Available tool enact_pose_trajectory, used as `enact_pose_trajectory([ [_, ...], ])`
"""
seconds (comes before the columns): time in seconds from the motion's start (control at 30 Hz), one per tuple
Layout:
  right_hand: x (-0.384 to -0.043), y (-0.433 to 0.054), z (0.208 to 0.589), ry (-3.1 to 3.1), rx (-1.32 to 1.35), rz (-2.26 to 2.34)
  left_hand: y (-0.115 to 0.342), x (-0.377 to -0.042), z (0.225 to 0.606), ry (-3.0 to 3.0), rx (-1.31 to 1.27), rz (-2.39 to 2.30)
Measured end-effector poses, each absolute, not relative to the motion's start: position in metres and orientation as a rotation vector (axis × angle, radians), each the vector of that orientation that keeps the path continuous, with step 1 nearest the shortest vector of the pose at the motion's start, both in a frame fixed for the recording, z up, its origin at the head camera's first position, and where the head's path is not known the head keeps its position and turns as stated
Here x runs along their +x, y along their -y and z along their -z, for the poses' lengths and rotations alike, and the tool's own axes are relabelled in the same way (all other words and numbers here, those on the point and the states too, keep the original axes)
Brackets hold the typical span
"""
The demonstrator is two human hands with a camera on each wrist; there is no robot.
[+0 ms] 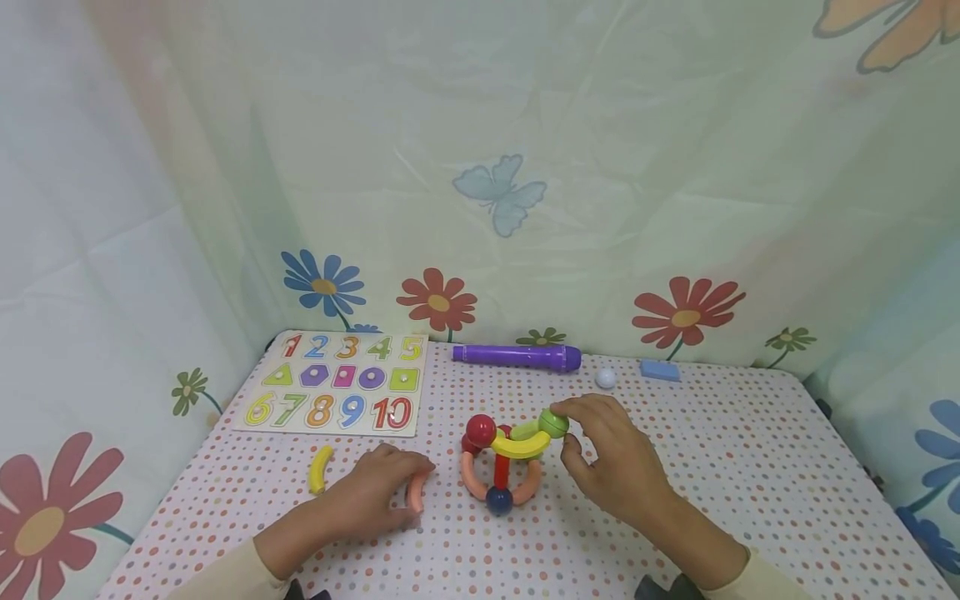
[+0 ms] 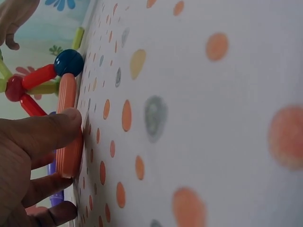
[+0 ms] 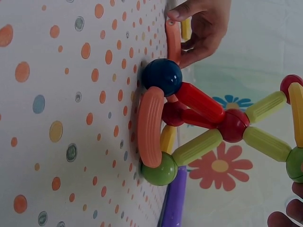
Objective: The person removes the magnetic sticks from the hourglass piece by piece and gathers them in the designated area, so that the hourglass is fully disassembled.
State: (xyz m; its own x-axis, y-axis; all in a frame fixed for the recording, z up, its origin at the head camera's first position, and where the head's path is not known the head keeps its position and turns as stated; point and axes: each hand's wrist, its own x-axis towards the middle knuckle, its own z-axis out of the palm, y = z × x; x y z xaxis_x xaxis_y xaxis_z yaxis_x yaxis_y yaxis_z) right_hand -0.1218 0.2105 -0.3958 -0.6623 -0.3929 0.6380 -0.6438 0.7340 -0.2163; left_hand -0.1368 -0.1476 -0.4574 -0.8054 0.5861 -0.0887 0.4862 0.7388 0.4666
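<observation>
In the left hand (image 1: 378,496) a curved salmon stick (image 1: 416,493) was pinched between thumb and fingers, around 9 o'clock from the ball-and-stick build (image 1: 502,471). The right hand's (image 1: 618,458) fingertips were placed at the build's upper green ball (image 1: 553,422), its 2 o'clock; whether it was properly pinched couldn't be told, tbh. A number puzzle board (image 1: 332,352) was parked at 10, a purple toy microphone (image 1: 510,357) at 12.

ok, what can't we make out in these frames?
Head view: part of the held orange stick, covered by the left hand.
Left wrist view: most of the purple microphone, behind that hand.
Right wrist view: most of the right hand, cut off by the frame edge.
</observation>
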Motion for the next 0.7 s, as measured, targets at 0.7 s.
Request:
enact_pose_trajectory([
  [0.7, -0.121, -0.210, 0.395, 2.385, 0.771, -0.578, 0.219, -0.141, 0.434, -2.840, 0.585, -0.807],
])
